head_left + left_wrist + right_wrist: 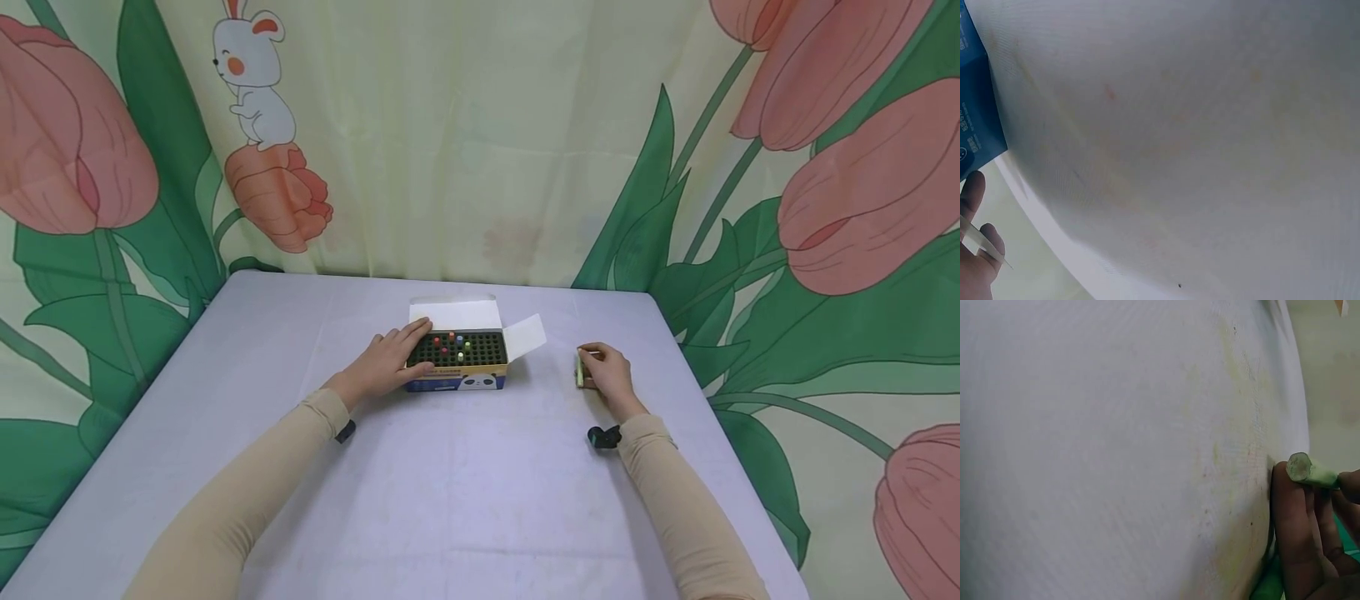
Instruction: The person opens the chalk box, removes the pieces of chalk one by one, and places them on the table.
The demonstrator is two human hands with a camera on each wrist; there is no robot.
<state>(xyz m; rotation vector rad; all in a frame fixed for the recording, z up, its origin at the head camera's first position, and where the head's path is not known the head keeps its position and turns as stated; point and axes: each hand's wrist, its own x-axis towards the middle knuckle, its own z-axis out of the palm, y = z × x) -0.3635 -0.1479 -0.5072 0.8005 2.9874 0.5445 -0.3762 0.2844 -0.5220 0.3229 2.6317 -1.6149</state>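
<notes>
A cardboard box (454, 382) with a panda print stands at the far middle of the table, its white lid flaps raised. Inside is a black insert (491, 350) with rows of holes, and several coloured chalk sticks (460, 357) stand in some of them. My left hand (386, 360) rests on the box's left end, thumb along the front edge and fingers stretched toward the back. To the right of the box, my right hand (609, 375) pinches a light green chalk stick (1319, 474) between thumb and fingers. Below those fingers, a darker green piece (1269, 584) is partly hidden.
A white cloth covers the table (450, 483). One white side flap (525, 337) juts out from the box toward my right hand. Behind the table hangs a curtain (465, 167) printed with tulips and a rabbit.
</notes>
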